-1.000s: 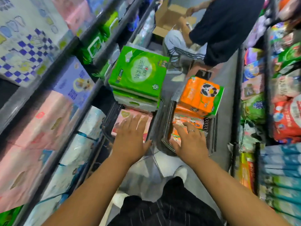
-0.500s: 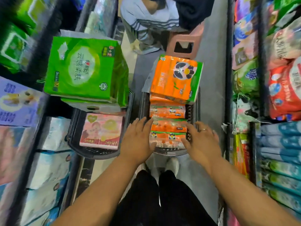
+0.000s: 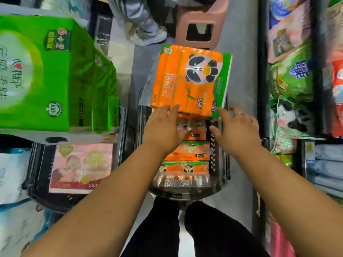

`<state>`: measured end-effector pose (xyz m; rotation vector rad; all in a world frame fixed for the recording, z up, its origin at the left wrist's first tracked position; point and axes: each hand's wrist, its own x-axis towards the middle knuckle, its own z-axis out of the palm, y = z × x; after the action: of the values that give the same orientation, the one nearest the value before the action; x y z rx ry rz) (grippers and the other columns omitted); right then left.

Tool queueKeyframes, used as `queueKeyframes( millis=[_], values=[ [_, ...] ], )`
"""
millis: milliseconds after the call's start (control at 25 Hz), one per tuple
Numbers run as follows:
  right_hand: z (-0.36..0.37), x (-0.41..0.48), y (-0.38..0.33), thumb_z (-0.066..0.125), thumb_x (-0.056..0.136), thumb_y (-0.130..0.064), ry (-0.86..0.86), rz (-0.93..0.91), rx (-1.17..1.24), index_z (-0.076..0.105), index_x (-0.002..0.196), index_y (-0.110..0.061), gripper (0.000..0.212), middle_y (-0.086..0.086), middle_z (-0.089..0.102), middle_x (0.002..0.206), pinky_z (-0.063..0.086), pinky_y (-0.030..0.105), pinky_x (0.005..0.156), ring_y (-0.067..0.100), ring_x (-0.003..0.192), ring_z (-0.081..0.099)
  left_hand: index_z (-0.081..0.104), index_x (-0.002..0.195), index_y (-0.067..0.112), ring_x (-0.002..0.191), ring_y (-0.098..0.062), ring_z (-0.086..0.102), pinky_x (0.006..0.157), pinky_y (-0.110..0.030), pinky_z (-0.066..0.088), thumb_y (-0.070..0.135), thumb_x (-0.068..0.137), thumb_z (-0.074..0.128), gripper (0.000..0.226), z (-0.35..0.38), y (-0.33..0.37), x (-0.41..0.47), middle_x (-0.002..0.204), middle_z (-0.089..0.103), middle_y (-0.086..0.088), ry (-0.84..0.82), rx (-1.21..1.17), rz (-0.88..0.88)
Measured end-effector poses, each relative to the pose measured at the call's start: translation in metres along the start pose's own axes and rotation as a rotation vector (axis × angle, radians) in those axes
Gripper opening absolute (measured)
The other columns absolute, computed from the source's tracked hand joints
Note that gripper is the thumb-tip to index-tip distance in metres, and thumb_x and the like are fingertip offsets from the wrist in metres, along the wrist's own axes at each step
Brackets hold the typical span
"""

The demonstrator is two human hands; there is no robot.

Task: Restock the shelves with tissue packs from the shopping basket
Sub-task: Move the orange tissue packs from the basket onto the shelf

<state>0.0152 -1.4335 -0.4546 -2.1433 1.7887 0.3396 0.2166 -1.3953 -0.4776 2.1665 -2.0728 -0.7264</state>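
A dark shopping basket (image 3: pixel 220 171) stands on the aisle floor in front of me, filled with orange tissue packs (image 3: pixel 187 151). On top at its far end lies a large orange panda pack (image 3: pixel 189 80). My left hand (image 3: pixel 163 128) reaches over the basket with straight fingers touching the near edge of that pack. My right hand (image 3: pixel 235 128), a ring on one finger, hovers open just right of the pack's near corner. A second basket (image 3: pixel 37 175) at left holds a pink tissue pack (image 3: pixel 81 167) under a big green pack (image 3: pixel 48 71).
Shelves of packaged goods (image 3: pixel 297 75) line the right side and tissue packs (image 3: pixel 11 175) fill the left shelf. A pink plastic stool (image 3: pixel 200 21) and another person's shoe (image 3: pixel 150 36) are beyond the basket. My legs stand just behind the basket.
Both hands have moved forward from the near orange packs to the large panda pack at the far end. The view has tilted further down and closer.
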Motion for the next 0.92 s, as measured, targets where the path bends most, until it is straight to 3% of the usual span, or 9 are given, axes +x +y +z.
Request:
queueKeyframes(
  millis=[200,400,520,640,800,920],
  values=[
    [0.016,0.087,0.015,0.054,0.091,-0.051,0.012,-0.058,-0.047,0.033,0.146,-0.029,0.063,0.017,0.032,0.149,0.03,0.055,0.108,0.037,0.135,0.035,0.027,0.149,0.013,0.133,-0.034,0.034,0.109,-0.042,0.028,0.051,0.088,0.058,0.078,0.048,0.003,0.042,0.144,0.038,-0.015,-0.021,-0.08,-0.146],
    [0.029,0.174,0.029,0.054,0.09,-0.052,0.062,-0.203,-0.096,0.032,0.145,-0.027,0.065,0.019,0.024,0.153,0.028,0.058,0.108,0.041,0.136,0.032,0.027,0.148,0.016,0.129,-0.038,0.036,0.101,-0.045,0.038,0.056,0.089,0.053,0.075,0.09,0.018,0.073,0.147,0.023,-0.014,0.013,-0.265,-0.452],
    [0.026,0.222,0.033,0.059,0.085,-0.057,0.073,-0.225,-0.056,0.026,0.148,-0.026,0.078,0.018,0.015,0.158,0.023,0.058,0.112,0.042,0.141,0.023,0.036,0.141,0.016,0.122,-0.039,0.041,0.1,-0.043,0.039,0.055,0.087,0.058,0.07,0.105,0.028,0.081,0.142,0.024,-0.014,0.161,-0.34,-0.602],
    [0.023,0.254,0.034,0.064,0.075,-0.067,0.024,-0.23,-0.053,0.014,0.151,-0.028,0.099,0.016,0.008,0.16,0.022,0.058,0.113,0.043,0.144,0.014,0.032,0.142,0.02,0.117,-0.04,0.046,0.099,-0.047,0.043,0.055,0.084,0.062,0.074,0.115,0.033,0.086,0.141,0.023,-0.015,0.214,-0.483,-0.743],
    [0.021,0.262,0.03,0.068,0.061,-0.077,-0.084,-0.182,-0.124,-0.001,0.152,-0.032,0.123,0.02,0.014,0.158,0.018,0.061,0.113,0.046,0.144,0.008,0.018,0.146,0.02,0.119,-0.035,0.051,0.094,-0.044,0.047,0.052,0.085,0.064,0.083,0.124,0.035,0.086,0.146,0.03,-0.011,0.189,-0.712,-0.742],
    [0.018,0.25,0.026,0.073,0.052,-0.077,-0.107,-0.151,-0.1,0.006,0.15,-0.03,0.128,0.023,0.022,0.153,0.018,0.062,0.112,0.047,0.142,0.013,0.015,0.147,0.019,0.122,-0.031,0.05,0.098,-0.047,0.046,0.051,0.083,0.067,0.089,0.123,0.036,0.084,0.146,0.035,-0.01,0.226,-0.818,-0.74]
  ],
)
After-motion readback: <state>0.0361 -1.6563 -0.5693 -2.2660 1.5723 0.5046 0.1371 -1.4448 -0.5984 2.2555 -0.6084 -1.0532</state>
